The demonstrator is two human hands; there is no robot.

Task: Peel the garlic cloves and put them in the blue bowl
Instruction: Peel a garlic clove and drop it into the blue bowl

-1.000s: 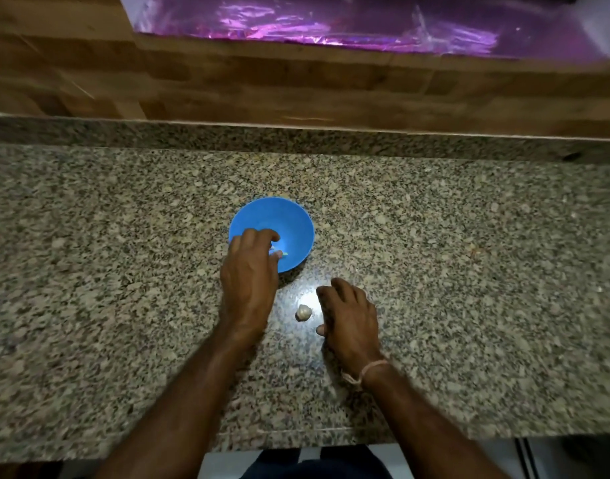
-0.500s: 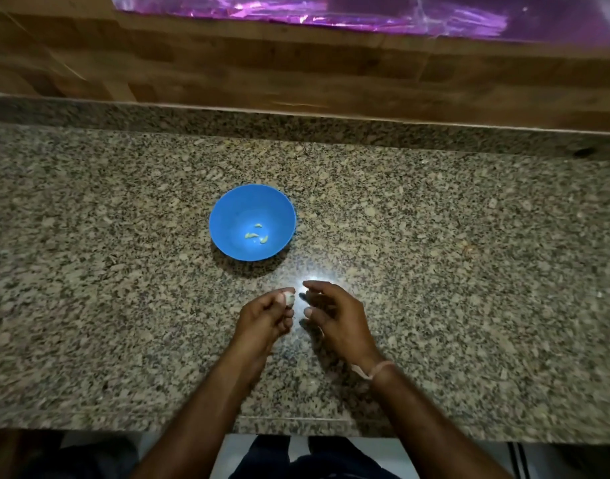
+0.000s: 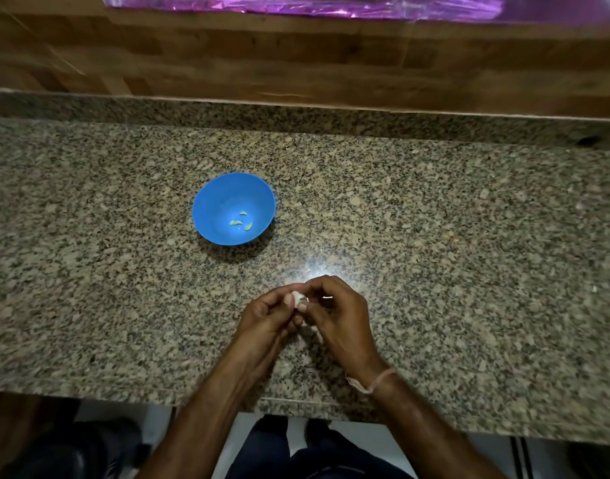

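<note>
My left hand [image 3: 267,318] and my right hand [image 3: 338,316] were together, low over the front part of the speckled brown-grey granite countertop [image 3: 435,236]. Between them was a small whitish garlic clove [image 3: 299,298]. Left thumb and curled fingertips pinched it from the left. Right fingers were curled onto the same clove from the right, thumb tucked under. The fingertips of the two hands touched around it. The clove was off the counter, held between the hands only. How much skin was left on it: could not tell, too small and half covered.

A round blue plastic bowl [image 3: 224,198] sat upright on the counter, beyond the hands and to their left, well apart from them. Three small pale yellowish garlic pieces [image 3: 239,223] lay in its bottom, toward the near right side.

There was a thin pinkish thread band [image 3: 376,383] on my right wrist. A bright glare spot [image 3: 317,267] showed on the counter just beyond the hands. A brown wooden plank wall [image 3: 296,57] rose behind the counter, with a shiny purple foil sheet [image 3: 296,5] at the top edge.
</note>
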